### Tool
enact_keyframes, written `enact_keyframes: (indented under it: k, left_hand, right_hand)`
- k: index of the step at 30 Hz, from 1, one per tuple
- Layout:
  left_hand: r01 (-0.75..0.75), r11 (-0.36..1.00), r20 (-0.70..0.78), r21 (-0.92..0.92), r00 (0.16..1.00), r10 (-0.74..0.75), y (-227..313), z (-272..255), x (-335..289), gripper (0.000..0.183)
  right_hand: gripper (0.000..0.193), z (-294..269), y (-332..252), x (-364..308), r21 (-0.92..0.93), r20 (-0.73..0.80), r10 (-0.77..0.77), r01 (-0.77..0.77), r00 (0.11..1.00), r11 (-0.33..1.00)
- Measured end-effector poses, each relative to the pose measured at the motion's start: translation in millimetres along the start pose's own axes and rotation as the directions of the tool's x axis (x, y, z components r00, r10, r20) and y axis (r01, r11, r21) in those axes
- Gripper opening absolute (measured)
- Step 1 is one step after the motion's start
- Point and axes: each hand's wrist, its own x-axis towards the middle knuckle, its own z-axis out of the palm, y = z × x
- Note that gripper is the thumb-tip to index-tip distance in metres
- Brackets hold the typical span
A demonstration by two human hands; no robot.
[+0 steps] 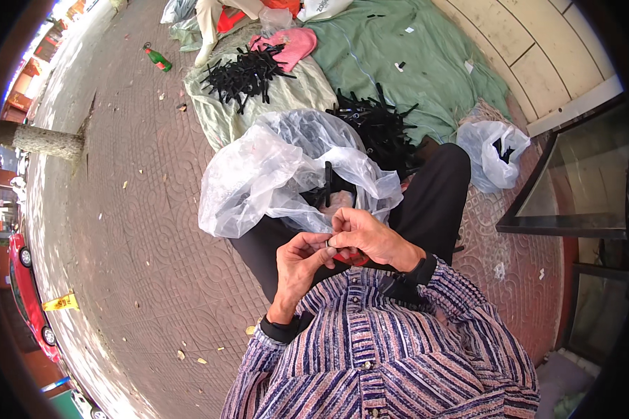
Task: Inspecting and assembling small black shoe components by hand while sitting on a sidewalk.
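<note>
Over my lap, my left hand point(300, 265) and my right hand point(372, 237) meet with thumbs and fingertips pinched together. Between them is a small dark piece point(328, 244), mostly covered by the fingers and too small to name. Just beyond my hands a large clear plastic bag point(248, 178) lies open across my legs. Inside it a black strip-like piece point(328, 183) stands up, with more dark pieces partly hidden by the folds. A bit of something red point(353, 258) shows under my right hand.
Heaps of black strip-like pieces lie on a pale sheet point(210, 115) and a green sheet point(433, 70) ahead. To the right stand a small white bag point(493, 164) and a dark-framed glass panel point(573, 181). A green bottle point(158, 59) lies on the paving, far left.
</note>
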Motion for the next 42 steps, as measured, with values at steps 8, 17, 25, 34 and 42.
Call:
enact_keyframes:
  k: [8, 17, 25, 34, 42]
  left_hand:
    - [-0.035, 0.992, 0.087, 0.119, 0.996, 0.025, -4.5, -6.7, -4.5, 0.019]
    - [-0.012, 0.996, 0.144, 0.094, 0.990, -0.002, 10.8, -4.8, -6.9, 0.011]
    - [0.019, 0.999, 0.135, 0.026, 0.991, -0.023, -5.5, -7.7, 1.0, 0.022]
    - [-0.038, 0.991, -0.048, 0.125, 0.998, 0.044, 0.4, -0.8, 3.4, 0.029]
    - [-0.200, 0.454, -0.245, 0.868, 0.622, 0.743, 41.1, -43.2, 23.9, 0.018]
  right_hand:
    - [0.023, -0.9, -13.8, -5.8, -0.122, 0.071, 0.133, -0.123, 0.989, 0.985]
    - [0.029, -1.9, 5.9, -2.0, -0.017, 0.143, 0.077, -0.075, 0.987, 0.997]
    - [0.030, -6.9, 16.9, -3.9, 0.018, 0.187, 0.156, -0.162, 0.970, 0.987]
    - [0.036, 0.5, 6.5, -3.6, -0.466, -0.060, -0.138, 0.094, 0.989, 0.880]
    - [0.036, -78.2, -29.5, 46.0, -0.906, -0.245, -0.768, 0.141, 0.592, 0.398]
